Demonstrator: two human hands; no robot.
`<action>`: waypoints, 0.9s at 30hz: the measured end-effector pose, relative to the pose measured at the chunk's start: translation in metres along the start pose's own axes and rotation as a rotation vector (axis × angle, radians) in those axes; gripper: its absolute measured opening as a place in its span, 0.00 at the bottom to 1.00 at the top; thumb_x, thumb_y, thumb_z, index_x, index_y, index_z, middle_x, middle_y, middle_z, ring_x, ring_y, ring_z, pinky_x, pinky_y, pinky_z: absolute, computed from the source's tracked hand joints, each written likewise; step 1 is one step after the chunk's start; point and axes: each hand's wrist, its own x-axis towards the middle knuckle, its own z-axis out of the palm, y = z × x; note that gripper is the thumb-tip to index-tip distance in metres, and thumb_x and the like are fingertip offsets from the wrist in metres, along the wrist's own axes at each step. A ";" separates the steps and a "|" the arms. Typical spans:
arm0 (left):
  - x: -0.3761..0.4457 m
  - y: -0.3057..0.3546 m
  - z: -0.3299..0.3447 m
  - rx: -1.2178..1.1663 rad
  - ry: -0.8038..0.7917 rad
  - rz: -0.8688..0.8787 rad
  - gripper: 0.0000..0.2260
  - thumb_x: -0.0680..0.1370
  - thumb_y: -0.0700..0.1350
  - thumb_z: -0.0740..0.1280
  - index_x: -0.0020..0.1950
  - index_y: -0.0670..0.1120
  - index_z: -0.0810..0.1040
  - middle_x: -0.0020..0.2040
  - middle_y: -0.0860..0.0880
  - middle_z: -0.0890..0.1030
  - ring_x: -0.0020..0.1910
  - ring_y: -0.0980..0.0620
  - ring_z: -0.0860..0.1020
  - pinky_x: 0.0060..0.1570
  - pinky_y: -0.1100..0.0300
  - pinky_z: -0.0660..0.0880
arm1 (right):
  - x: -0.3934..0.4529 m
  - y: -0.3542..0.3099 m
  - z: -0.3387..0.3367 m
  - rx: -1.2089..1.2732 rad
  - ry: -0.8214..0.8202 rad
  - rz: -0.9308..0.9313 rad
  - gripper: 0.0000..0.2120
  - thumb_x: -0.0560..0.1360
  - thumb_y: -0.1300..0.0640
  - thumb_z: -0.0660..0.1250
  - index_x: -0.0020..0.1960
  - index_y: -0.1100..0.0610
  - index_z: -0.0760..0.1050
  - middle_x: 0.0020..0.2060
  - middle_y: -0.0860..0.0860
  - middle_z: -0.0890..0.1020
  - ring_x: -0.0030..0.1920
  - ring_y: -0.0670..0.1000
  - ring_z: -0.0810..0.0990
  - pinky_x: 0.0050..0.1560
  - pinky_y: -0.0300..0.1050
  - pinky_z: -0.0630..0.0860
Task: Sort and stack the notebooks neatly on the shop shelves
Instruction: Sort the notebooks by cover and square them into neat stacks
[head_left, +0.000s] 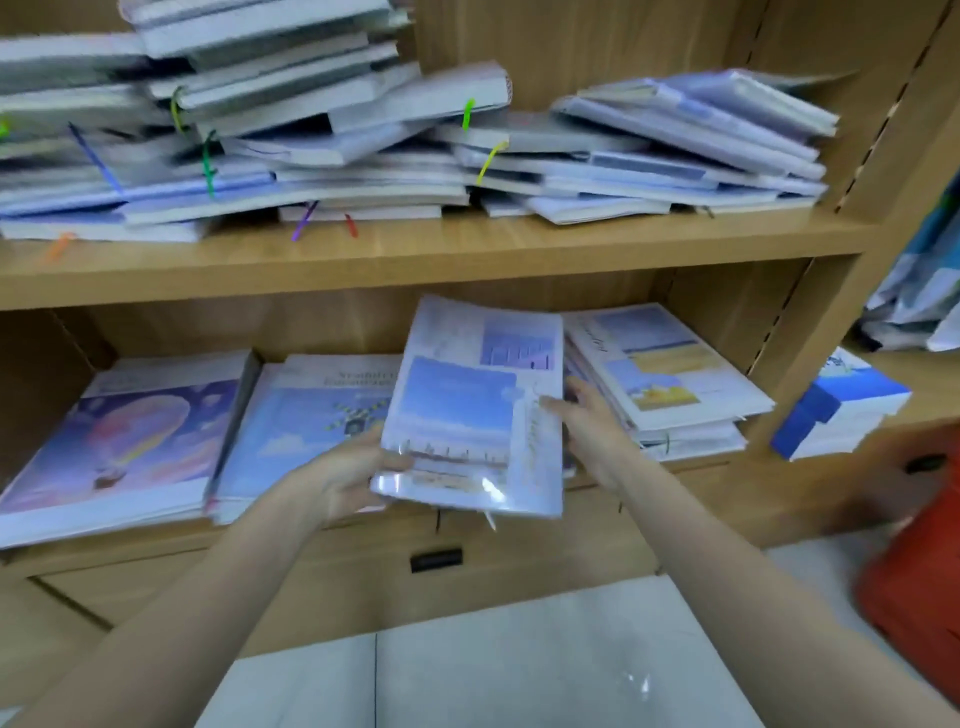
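Observation:
My left hand (348, 467) grips the near left corner of a small stack of plastic-wrapped notebooks (475, 405) with sky-blue covers, held tilted in front of the lower shelf (675, 483). My right hand (592, 421) has its fingers spread against the stack's right edge. Three piles lie on the lower shelf: a purple-pink pile (130, 441) at left, a blue-covered pile (306, 410) in the middle, a pale pile (665, 374) at right. The upper shelf (415, 260) carries a messy heap of notebooks (363, 145) with coloured ribbon markers.
A blue-and-white box (841, 410) stands on the neighbouring shelf to the right. Another person's hand and orange sleeve (919, 525) reach in at the right edge. Below the lower shelf is a drawer front with a dark handle (436, 560), and a white surface (493, 660) lies beneath me.

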 end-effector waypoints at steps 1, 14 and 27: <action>0.009 0.003 0.006 -0.007 0.091 0.037 0.17 0.76 0.32 0.64 0.61 0.47 0.74 0.55 0.47 0.80 0.54 0.44 0.78 0.52 0.49 0.76 | 0.009 -0.007 0.003 0.053 -0.001 -0.024 0.19 0.77 0.67 0.61 0.65 0.53 0.65 0.53 0.55 0.78 0.52 0.56 0.78 0.50 0.47 0.76; 0.006 0.015 0.038 1.208 0.444 0.507 0.17 0.78 0.35 0.58 0.68 0.41 0.68 0.69 0.45 0.66 0.56 0.42 0.77 0.50 0.53 0.74 | 0.008 0.003 -0.033 -0.836 0.018 -0.124 0.12 0.76 0.63 0.63 0.60 0.61 0.75 0.58 0.56 0.78 0.51 0.53 0.75 0.51 0.40 0.70; -0.050 0.164 0.086 1.357 0.867 1.437 0.19 0.67 0.34 0.62 0.57 0.41 0.75 0.56 0.41 0.76 0.55 0.46 0.68 0.55 0.54 0.63 | -0.024 -0.167 -0.058 -0.685 0.239 -0.823 0.07 0.74 0.59 0.68 0.52 0.57 0.77 0.47 0.50 0.80 0.48 0.45 0.77 0.46 0.27 0.69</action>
